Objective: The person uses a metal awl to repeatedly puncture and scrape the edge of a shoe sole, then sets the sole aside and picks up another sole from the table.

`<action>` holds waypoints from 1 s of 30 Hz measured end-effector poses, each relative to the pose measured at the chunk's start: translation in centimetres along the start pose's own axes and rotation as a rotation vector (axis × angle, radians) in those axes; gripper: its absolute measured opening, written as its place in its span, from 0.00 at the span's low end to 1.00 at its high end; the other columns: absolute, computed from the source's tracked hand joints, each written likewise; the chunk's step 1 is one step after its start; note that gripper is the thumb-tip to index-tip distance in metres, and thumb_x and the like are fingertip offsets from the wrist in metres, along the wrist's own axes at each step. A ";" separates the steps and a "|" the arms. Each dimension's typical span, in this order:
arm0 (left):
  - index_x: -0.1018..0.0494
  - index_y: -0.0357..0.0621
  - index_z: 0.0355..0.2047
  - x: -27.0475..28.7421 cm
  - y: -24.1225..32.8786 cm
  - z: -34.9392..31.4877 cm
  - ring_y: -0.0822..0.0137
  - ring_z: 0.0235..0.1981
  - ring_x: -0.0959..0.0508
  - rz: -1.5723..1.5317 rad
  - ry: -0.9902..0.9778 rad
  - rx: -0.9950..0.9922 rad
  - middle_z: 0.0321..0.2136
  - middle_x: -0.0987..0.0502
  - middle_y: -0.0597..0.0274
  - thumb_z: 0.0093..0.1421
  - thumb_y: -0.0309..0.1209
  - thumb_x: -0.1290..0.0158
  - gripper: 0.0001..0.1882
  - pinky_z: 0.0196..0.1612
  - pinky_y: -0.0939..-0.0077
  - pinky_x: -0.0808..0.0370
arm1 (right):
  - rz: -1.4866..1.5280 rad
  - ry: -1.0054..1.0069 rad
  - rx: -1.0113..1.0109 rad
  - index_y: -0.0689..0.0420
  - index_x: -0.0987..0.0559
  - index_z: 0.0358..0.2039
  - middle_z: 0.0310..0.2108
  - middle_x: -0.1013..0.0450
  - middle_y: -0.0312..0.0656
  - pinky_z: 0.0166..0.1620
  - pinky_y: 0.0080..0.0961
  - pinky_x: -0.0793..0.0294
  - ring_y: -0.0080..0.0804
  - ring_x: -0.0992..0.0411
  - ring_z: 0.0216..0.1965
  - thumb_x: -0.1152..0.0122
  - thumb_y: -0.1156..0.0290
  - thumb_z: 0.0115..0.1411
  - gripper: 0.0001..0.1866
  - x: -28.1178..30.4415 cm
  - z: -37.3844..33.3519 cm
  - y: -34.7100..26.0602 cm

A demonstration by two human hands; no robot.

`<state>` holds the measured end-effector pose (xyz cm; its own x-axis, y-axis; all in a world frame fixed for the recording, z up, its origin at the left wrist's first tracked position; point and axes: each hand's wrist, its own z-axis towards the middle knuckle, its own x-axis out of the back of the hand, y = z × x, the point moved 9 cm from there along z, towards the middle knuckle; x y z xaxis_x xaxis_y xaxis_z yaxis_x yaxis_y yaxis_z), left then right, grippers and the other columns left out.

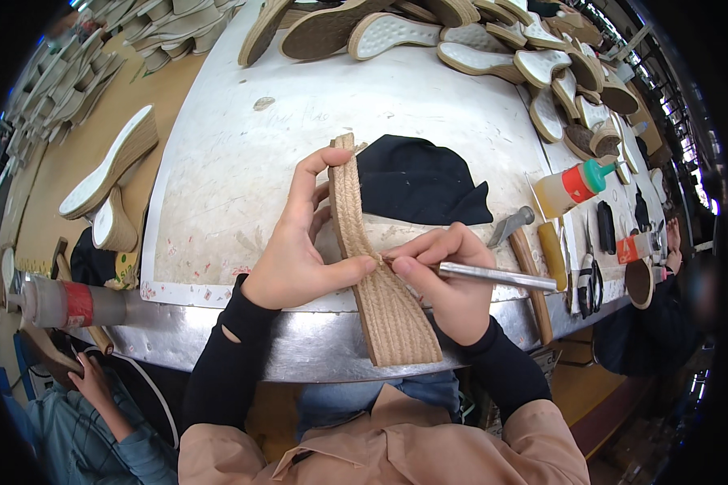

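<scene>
One tan braided wedge sole (390,303) is gripped by the left hand (301,257). One silver metal rod (505,277) is pinched by the right hand (459,295).

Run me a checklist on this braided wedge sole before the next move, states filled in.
1. Left hand gripping the braided wedge sole: ok.
2. Right hand holding the metal-handled tool: ok.
3. Left thumb well away from the tool's tip: not ok, they are close together.
4. Tip touching the braid: cannot tell, too small.
5. Hammer apart from the sole: ok, to its right.
</scene>
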<state>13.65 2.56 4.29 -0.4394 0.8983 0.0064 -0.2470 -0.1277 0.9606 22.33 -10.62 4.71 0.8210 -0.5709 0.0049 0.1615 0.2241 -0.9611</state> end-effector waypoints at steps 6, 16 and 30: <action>0.50 0.47 0.63 0.0 0.0 -0.1 0.57 0.60 0.39 -0.021 0.002 0.040 0.59 0.44 0.57 0.42 0.26 0.34 0.50 0.61 0.58 0.37 | -0.339 -0.052 0.275 0.61 0.31 0.26 0.34 0.22 0.50 0.40 0.24 0.20 0.34 0.21 0.37 0.35 0.87 0.53 0.12 -0.8 -0.4 -3.5; 0.50 0.45 0.66 0.7 0.1 -0.2 0.54 0.59 0.37 0.071 0.023 -0.024 0.63 0.44 0.53 0.45 0.27 0.35 0.50 0.57 0.59 0.33 | -0.034 -0.135 -0.014 0.61 0.28 0.25 0.32 0.24 0.45 0.46 0.25 0.22 0.32 0.22 0.41 0.33 0.84 0.53 0.10 0.1 1.0 -1.7; 0.54 0.41 0.67 -0.1 0.2 -0.2 0.53 0.63 0.44 0.153 0.018 -0.059 0.64 0.49 0.50 0.40 0.30 0.35 0.56 0.60 0.58 0.37 | -0.018 -0.092 -0.022 0.60 0.31 0.25 0.30 0.26 0.45 0.42 0.26 0.20 0.31 0.22 0.36 0.37 0.87 0.54 0.12 0.1 0.8 -1.0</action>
<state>13.48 2.41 4.47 -0.4910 0.8589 0.1455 -0.2265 -0.2872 0.9307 22.74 -10.26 5.92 0.8652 -0.4992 0.0470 0.1657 0.1962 -0.9665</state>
